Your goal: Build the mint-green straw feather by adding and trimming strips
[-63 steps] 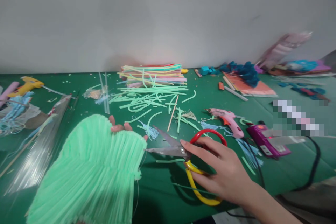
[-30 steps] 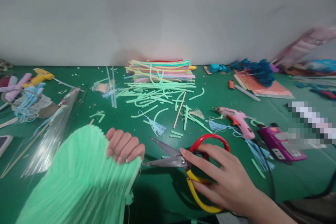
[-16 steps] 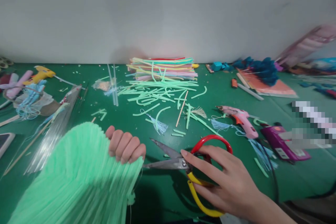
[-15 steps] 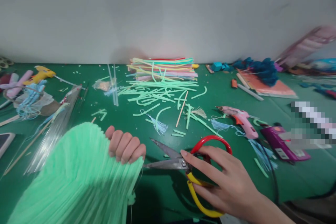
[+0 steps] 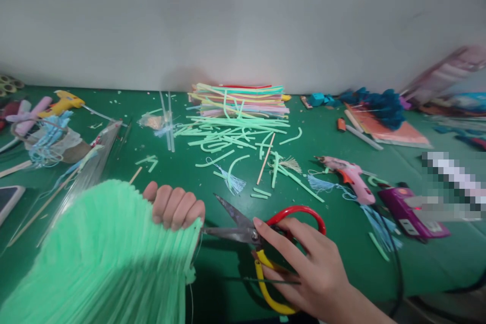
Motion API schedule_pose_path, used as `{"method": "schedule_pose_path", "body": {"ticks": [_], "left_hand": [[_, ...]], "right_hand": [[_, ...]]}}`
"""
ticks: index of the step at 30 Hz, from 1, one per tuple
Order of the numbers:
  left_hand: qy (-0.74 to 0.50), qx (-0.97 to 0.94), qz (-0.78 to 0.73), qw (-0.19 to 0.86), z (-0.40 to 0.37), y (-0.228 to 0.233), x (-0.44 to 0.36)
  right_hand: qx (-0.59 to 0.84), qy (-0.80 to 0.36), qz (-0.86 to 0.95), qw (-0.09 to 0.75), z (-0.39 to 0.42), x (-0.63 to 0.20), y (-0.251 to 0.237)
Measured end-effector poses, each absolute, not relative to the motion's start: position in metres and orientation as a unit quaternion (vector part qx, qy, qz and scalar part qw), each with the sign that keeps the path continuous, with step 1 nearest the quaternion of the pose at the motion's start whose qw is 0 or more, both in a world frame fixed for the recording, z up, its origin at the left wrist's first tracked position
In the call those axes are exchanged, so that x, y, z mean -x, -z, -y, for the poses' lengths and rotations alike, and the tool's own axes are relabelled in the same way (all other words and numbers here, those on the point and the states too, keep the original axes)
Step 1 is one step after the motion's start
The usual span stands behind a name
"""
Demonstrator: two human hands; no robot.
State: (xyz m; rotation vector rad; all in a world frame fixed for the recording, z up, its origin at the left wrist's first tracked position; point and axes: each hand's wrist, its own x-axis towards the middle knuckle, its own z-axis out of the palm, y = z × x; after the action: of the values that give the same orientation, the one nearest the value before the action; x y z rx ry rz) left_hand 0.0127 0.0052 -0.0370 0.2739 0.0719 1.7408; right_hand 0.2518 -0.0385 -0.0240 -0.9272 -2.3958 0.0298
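My left hand [image 5: 177, 206] is closed around the top edge of a wide, mint-green fuzzy piece [image 5: 114, 243], which looks like chenille stems lined up side by side. The piece fans out toward the lower left, and a thin thread hangs from its right edge. In my right hand [image 5: 313, 263] are scissors [image 5: 252, 235] with one red and one yellow handle. Their blades are spread, with the lower tip close to the piece's corner beside my left fingers; whether it touches I cannot tell. A thin blurred dark green streak crosses below the yellow handle.
Loose green chenille stems [image 5: 228, 131] lie mid-table, before a multicoloured stem bundle [image 5: 239, 101]. To the right are a pink glue gun [image 5: 351, 174] and a purple box [image 5: 412, 212] with a cable. Left are a yellow glue gun [image 5: 63, 104], clear sticks [image 5: 91, 157] and a phone [image 5: 9, 202].
The green piece, my left hand and the scissors have shifted left, the scissors a little further. The blades remain spread. A thin dark streak now shows below the yellow handle.
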Motion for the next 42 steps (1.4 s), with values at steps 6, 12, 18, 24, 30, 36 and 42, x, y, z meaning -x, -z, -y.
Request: {"method": "schedule_pose_path", "body": {"ticks": [6, 12, 18, 24, 30, 36, 42], "left_hand": [[-0.767, -0.095, -0.055, 0.632, -0.004, 0.035, -0.010], [-0.759, -0.058, -0.081, 0.643, 0.004, 0.027, -0.016], [-0.761, -0.027, -0.061, 0.645, 0.006, 0.020, -0.021], [-0.728, 0.009, -0.085, 0.680, 0.005, 0.013, -0.020], [-0.692, 0.025, -0.148, 0.706, 0.004, 0.021, -0.014], [-0.685, 0.027, -0.156, 0.711, 0.005, 0.016, -0.017], [-0.680, 0.025, -0.146, 0.718, 0.005, 0.017, -0.020]], "right_hand": [[0.372, -0.131, 0.867, 0.306, 0.040, -0.242, 0.031], [0.351, -0.142, 0.876, 0.299, 0.036, -0.244, 0.029], [0.337, -0.046, 0.887, 0.312, 0.038, -0.246, 0.032], [0.315, -0.025, 0.895, 0.315, 0.033, -0.246, 0.030], [0.285, -0.053, 0.899, 0.328, 0.022, -0.249, 0.037], [0.255, -0.025, 0.910, 0.325, 0.011, -0.254, 0.042], [0.250, 0.002, 0.917, 0.310, 0.006, -0.254, 0.040]]}}
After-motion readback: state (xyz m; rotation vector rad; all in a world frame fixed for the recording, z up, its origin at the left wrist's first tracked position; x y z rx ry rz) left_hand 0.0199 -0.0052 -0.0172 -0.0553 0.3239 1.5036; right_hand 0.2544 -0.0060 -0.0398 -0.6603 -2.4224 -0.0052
